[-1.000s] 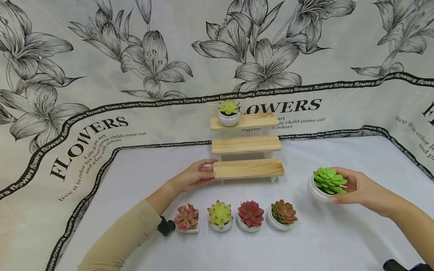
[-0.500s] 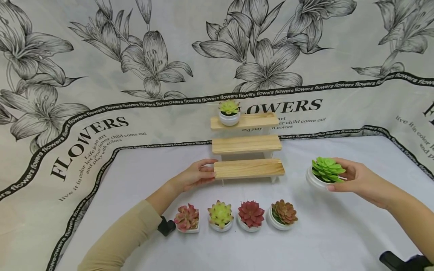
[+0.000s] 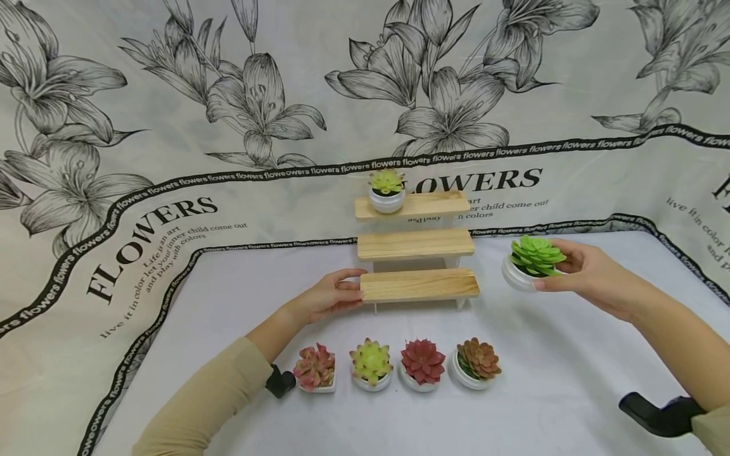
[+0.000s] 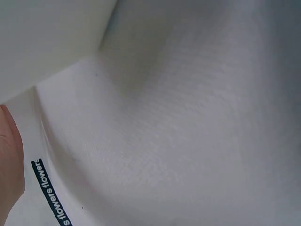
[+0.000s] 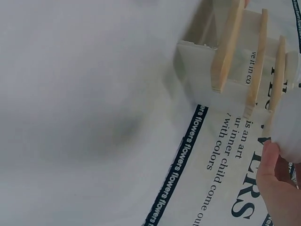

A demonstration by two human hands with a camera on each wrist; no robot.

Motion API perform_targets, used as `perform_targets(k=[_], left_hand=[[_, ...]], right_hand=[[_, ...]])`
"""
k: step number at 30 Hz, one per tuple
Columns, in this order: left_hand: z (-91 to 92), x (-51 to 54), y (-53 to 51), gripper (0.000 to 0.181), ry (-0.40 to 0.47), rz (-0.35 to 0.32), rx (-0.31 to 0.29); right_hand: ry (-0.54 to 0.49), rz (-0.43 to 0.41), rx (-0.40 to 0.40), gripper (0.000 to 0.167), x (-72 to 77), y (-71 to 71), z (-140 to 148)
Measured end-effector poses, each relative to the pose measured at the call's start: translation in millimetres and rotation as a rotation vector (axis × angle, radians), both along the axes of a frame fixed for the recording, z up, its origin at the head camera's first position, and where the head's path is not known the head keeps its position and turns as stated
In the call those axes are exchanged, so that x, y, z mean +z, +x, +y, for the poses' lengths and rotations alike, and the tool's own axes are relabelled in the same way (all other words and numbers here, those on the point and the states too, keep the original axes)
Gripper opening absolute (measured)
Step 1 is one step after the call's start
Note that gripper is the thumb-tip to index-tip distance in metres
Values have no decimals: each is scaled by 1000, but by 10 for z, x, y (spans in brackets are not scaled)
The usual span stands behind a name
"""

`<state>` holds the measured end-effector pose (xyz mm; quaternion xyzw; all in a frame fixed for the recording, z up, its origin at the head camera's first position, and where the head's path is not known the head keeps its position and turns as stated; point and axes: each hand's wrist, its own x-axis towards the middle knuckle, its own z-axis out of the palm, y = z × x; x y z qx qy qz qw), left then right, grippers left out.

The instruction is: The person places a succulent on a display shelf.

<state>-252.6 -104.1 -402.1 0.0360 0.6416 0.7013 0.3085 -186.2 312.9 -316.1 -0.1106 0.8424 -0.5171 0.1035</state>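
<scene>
In the head view my right hand [image 3: 587, 275] holds a bright green succulent [image 3: 536, 254] in a white round pot [image 3: 516, 277], raised above the table to the right of the stand. The right wrist view shows that hand [image 5: 277, 188] with its thumb against the white pot [image 5: 289, 127]. My left hand [image 3: 325, 296] grips the left end of the lowest wooden shelf [image 3: 419, 285] of a three-step display stand [image 3: 416, 244]. On the top step's left end sits a yellow-green succulent [image 3: 386, 190]. In the left wrist view only part of the left hand [image 4: 10, 165] shows.
In front of the stand is a row of potted succulents: pink [image 3: 315, 368], yellow-green with red tips [image 3: 371, 363], dark red [image 3: 422, 363] and brown [image 3: 476, 361]. A flower-print cloth [image 3: 274, 202] hangs behind. Each wrist carries a black camera mount [image 3: 656, 415].
My right hand has moved up and left, carrying the green succulent closer to the stand. The left hand stays where it was on the lowest shelf.
</scene>
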Motion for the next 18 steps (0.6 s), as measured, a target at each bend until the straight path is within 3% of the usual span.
perform_targets(k=[9,18], left_hand=[[-14,-9,3,56,1,5,-8],[-24,-32,-3,56,13,17,-13]], right_hand=[[12,-4,-11,71,249,-230,-252],[28,-61,-4,80,358,-434,-481]])
